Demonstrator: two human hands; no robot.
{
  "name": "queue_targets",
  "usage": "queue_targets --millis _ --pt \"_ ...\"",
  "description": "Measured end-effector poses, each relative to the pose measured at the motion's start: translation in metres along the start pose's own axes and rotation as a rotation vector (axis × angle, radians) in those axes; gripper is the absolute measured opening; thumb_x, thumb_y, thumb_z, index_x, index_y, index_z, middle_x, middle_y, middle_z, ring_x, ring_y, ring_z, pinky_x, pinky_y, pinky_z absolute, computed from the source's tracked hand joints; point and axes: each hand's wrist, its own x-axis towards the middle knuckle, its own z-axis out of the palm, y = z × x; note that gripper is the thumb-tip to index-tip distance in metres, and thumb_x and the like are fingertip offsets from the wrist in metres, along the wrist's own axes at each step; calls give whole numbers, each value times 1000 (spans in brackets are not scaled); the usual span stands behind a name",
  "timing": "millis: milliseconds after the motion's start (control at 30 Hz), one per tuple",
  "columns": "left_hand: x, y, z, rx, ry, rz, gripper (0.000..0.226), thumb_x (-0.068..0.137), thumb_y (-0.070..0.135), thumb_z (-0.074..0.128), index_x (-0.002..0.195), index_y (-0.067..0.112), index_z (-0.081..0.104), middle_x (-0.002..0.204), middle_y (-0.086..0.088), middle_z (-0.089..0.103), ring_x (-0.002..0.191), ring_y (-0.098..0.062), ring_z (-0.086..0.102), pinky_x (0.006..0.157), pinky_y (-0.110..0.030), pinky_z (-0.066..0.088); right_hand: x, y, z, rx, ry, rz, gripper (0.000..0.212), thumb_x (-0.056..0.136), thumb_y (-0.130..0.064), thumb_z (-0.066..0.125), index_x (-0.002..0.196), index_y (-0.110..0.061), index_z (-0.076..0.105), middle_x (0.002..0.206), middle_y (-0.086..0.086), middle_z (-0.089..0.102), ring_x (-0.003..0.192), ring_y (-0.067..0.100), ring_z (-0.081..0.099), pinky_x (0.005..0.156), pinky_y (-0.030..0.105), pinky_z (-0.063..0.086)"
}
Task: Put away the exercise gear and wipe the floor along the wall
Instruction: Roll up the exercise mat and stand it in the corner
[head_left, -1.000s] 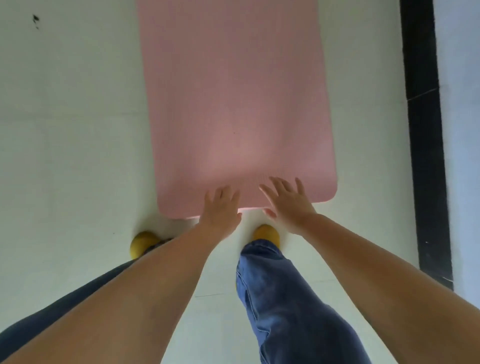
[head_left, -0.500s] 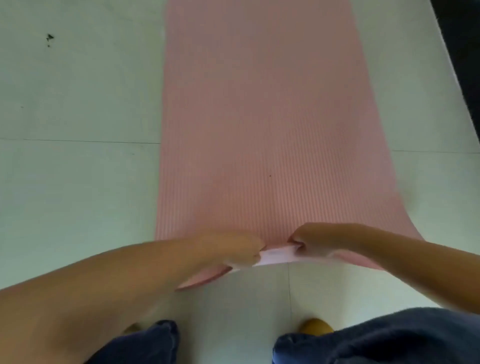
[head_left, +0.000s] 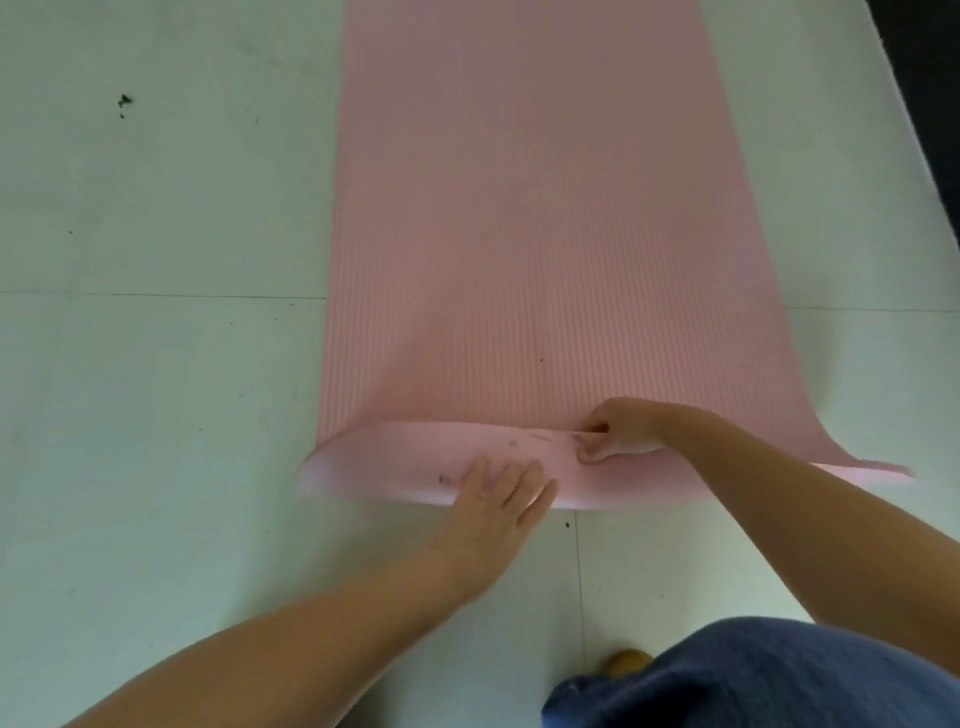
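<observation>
- A pink exercise mat (head_left: 540, 218) lay flat on a pale tiled floor (head_left: 156, 364), running lengthwise away from the camera, with its far end cut off by the top edge of the view.
- The top face of the mat had fine ribs running along its length.
- The near end of the mat was folded over toward the far end, making a low turned-over flap (head_left: 415, 462) across the width and showing a lighter, smooth underside with a few small dark specks.
- The near right corner of the mat curled up off the floor rather than lying flat.
- The left hand (head_left: 498, 499) rested palm down on the flap near its middle, fingers straight and slightly spread, pressing without gripping.
- The right hand (head_left: 618, 431) sat just beside it to the right, its fingers curled around the edge of the flap and its thumb beneath, grasping the mat.
- Both bare forearms reached in from the bottom of the view.
- A knee in blue denim trousers (head_left: 779, 675) filled the lower right corner, with a small part of a yellow shoe (head_left: 626, 662) showing just beside it on the floor.
- Thin tile seams crossed the floor, and a small dark mark (head_left: 123, 101) sat well to the left of the mat.
- A dark strip (head_left: 930, 78) ran along the upper right corner, beyond the floor's edge.
</observation>
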Motion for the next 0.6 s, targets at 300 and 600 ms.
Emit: queue_targets --millis 300,600 --pt "52 -8 -34 -65 -291 -91 64 87 4 45 144 8 16 134 -17 32 116 -34 37 80 -46 35 -7 -18 0 -278 249 -1 29 95 -40 44 108 -18 58 109 3 61 95 21 55 76 30 41" --pt "99 -72 -55 -586 -578 -61 19 92 8 44 105 10 58 89 -7 58 74 -19 46 63 -28 34 -46 -27 27 -383 223 -65 67 92 -49 47 147 -24 19 152 -1 26 139 24 25 110 63 13"
